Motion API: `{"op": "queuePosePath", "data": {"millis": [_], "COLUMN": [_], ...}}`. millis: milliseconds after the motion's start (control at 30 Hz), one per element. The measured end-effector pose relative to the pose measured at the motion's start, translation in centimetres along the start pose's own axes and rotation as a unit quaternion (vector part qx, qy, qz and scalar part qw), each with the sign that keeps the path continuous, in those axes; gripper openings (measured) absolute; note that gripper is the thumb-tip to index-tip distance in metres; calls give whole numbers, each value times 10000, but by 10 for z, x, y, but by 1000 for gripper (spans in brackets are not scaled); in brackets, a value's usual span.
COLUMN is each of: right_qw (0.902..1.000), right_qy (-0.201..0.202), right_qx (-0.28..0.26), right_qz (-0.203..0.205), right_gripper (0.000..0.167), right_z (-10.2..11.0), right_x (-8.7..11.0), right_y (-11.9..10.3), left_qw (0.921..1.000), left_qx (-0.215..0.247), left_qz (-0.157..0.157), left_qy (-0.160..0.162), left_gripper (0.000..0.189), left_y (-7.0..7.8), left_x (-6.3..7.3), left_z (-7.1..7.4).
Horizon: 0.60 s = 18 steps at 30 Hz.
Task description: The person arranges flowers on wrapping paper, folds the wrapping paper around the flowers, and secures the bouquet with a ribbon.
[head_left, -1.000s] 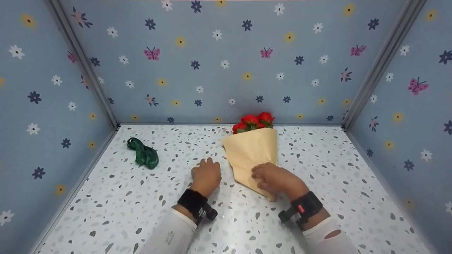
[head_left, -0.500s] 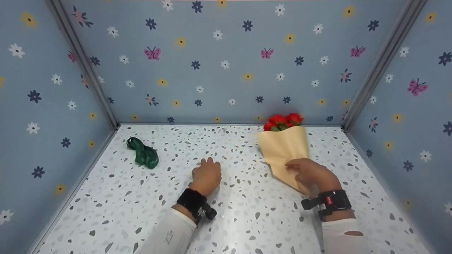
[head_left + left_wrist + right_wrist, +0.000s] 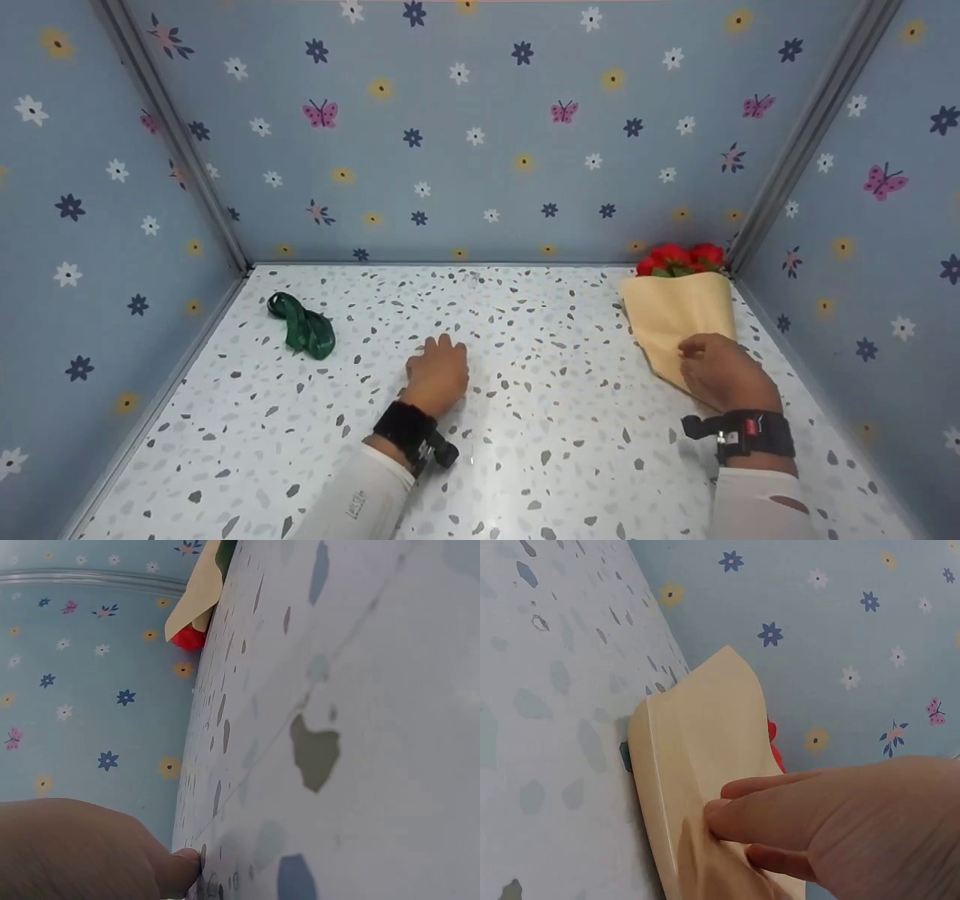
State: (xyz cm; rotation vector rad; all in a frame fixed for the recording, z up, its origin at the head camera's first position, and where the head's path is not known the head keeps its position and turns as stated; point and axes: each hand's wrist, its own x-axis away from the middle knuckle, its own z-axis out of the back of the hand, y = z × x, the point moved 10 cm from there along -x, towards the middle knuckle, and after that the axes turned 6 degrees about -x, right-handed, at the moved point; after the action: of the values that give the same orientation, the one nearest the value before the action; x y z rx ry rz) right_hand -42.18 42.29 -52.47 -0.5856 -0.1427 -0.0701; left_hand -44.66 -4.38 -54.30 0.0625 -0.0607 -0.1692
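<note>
A bouquet of red roses (image 3: 673, 260) in tan wrapping paper (image 3: 664, 311) lies at the table's right side, its blooms near the back wall. My right hand (image 3: 729, 373) grips the lower part of the wrap. The right wrist view shows fingers (image 3: 761, 814) bent against the creased paper (image 3: 697, 727), and red petals peek out behind it. The stems are hidden. My left hand (image 3: 437, 375) rests on the table near the middle, fingers loosely bent, holding nothing. Left of it lies a bundle of dark green ribbon (image 3: 304, 326).
The speckled white table (image 3: 517, 420) is bounded by a flowered blue back wall (image 3: 480, 172) and side walls, with grey metal posts (image 3: 810, 135) at the corners. The bouquet's upper end is close to the right rear corner.
My right hand has carried the bouquet from the middle of the table over to the right side. The left hand and the green ribbon have stayed in place.
</note>
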Motion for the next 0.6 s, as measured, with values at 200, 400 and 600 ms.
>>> {"op": "queuePosePath", "data": {"millis": [200, 400, 600], "right_qw": [9977, 9961, 9954], "right_qy": [470, 528, 569], "right_qx": [-383, -516, -635], "right_qz": [306, 482, 432], "right_gripper": [37, 35, 35], "right_z": [3, -3, -2], "right_x": [-6, -10, -14], "right_y": [-23, -34, -42], "left_qw": [9992, 9943, 9671], "left_qx": [361, 648, 972], "left_qz": [-157, 675, 2290], "left_qy": [80, 518, 528], "left_gripper": [42, 54, 79], "left_y": [-19, -89, -179], "left_x": [-5, -10, -5], "left_z": [5, 21, 28]}}
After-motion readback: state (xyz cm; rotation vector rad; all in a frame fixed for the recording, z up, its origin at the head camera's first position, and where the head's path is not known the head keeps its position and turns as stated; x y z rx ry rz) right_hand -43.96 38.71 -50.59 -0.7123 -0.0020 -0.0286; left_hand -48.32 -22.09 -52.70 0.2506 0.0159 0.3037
